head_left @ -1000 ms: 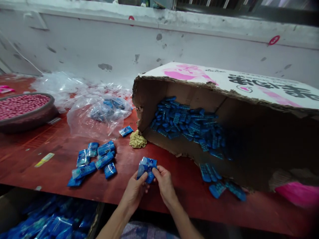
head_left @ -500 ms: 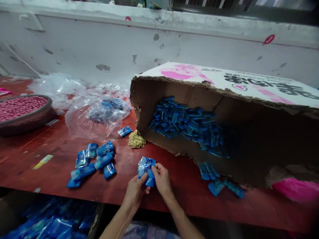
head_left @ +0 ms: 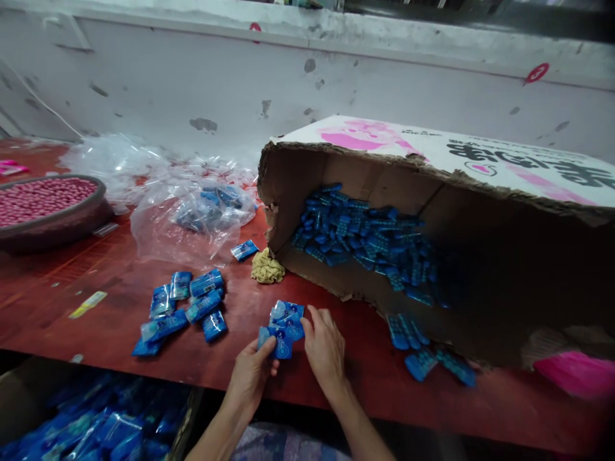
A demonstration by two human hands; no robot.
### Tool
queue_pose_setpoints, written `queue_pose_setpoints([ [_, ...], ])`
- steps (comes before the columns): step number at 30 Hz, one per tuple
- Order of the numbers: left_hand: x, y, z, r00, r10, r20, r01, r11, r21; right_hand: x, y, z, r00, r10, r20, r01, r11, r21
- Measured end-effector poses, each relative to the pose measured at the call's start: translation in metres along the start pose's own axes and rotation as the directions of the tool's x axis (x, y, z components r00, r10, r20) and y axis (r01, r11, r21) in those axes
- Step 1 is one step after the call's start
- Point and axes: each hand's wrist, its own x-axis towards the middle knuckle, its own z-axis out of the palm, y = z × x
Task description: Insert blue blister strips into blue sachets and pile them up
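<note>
Several small blue packets [head_left: 287, 326] are fanned out above the front part of the red table. My left hand [head_left: 255, 368] grips their lower left part, thumb on top. Curled at their right edge, my right hand [head_left: 324, 342] has thumb and fingertips close to the packets; whether it pinches one is too small to tell. A loose group of blue packets [head_left: 205, 306] lies on the table to the left. Many more blue packets [head_left: 369, 237] fill part of the cardboard box [head_left: 523, 198] lying on its side at the right.
A crumpled yellowish cloth [head_left: 267, 266] sits by the box's left corner. Clear plastic bags [head_left: 144, 224] spread behind the loose packets. A bowl [head_left: 96, 214] of pink pieces stands far left. Below the table edge, a container holds blue packets [head_left: 106, 422]. Pink plastic [head_left: 576, 374] lies at right.
The held packets have spread apart into a wider fan. My left hand has shifted slightly left and down, and my right hand has moved right, its fingers now at the packets' edge. The view has shifted slightly.
</note>
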Motion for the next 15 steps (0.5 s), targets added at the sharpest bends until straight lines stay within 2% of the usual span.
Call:
queue_pose_setpoints([
  [2,0.001,-0.001,0.005,1.000,0.020,-0.016,-0.020,1.000,-0.010,-0.003,0.001,-0.001,0.997,0.040,0.059,-0.054,0.967,0.250],
  [4,0.001,-0.003,0.009,0.999,0.049,-0.006,-0.049,0.999,0.001,-0.006,0.001,0.002,0.969,0.075,0.236,-0.191,0.833,0.519],
  [6,0.002,-0.005,0.014,0.996,0.092,0.000,-0.092,0.995,0.031,-0.009,0.001,0.009,0.929,0.076,0.362,-0.307,0.706,0.639],
  [7,0.002,-0.007,0.016,0.993,0.114,-0.001,-0.114,0.992,0.044,-0.010,0.001,0.013,0.922,0.081,0.378,-0.329,0.678,0.658],
  [11,0.006,-0.013,0.026,0.988,0.156,-0.010,-0.155,0.987,0.042,-0.013,0.002,0.021,0.941,0.147,0.306,-0.318,0.692,0.648],
  [15,0.011,-0.021,0.033,0.989,0.148,-0.008,-0.148,0.987,0.061,-0.017,0.003,0.014,0.956,0.204,0.212,-0.291,0.758,0.584],
])
